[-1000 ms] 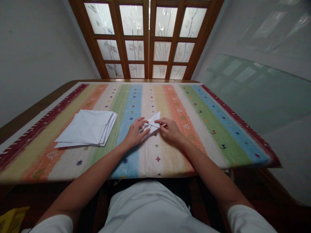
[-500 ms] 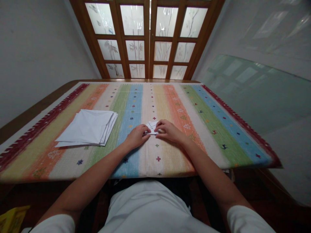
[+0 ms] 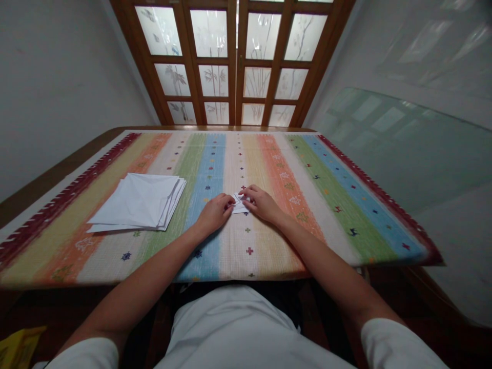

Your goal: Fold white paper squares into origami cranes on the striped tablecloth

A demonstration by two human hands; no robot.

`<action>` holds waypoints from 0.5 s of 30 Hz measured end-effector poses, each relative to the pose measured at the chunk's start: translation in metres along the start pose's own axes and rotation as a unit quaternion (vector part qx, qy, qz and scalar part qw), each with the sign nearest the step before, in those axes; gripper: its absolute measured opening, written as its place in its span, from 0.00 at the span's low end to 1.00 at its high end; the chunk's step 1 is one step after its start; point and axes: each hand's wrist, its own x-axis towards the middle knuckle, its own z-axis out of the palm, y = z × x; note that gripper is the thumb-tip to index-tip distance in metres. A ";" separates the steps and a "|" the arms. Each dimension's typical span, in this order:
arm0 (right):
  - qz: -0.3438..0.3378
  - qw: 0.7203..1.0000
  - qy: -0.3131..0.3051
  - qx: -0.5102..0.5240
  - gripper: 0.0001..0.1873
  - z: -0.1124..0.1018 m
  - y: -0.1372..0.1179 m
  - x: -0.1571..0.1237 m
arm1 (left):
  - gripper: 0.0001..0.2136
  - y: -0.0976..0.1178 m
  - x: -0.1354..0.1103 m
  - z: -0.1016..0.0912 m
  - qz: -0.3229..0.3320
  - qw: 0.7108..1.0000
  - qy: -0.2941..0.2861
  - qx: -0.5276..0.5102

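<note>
A small folded white paper (image 3: 240,208) lies on the striped tablecloth in front of me, with crease lines across its upper part. My left hand (image 3: 216,211) pinches its left edge between thumb and fingers. On the opposite side, my right hand (image 3: 260,202) has its thumb and index finger closed on the paper's right part. Both hands cover the paper's sides, so its full outline is hidden.
To the left rests a stack of white paper sheets (image 3: 132,202) with creases. The tablecloth (image 3: 269,246) covers the table. Beyond it stand wooden doors with glass panes (image 3: 236,77). A glass board (image 3: 392,133) leans on the right wall. Something yellow (image 3: 21,348) sits low at left.
Both hands have shifted slightly. The right fingers have moved up and left over the paper, and the left hand has drawn a little left. More of the paper's lower edge shows.
</note>
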 end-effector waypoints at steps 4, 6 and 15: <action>-0.051 0.995 0.015 -0.087 0.15 0.006 0.002 0.001 | 0.06 -0.004 0.002 0.005 0.017 0.999 0.021 0.025; -0.060 0.993 -0.009 -0.100 0.15 0.005 0.003 0.001 | 0.06 -0.006 0.002 0.006 0.025 0.999 0.025 0.035; -0.030 0.995 -0.079 -0.046 0.10 -0.018 -0.003 -0.008 | 0.09 -0.009 0.003 0.002 0.060 0.998 -0.010 0.020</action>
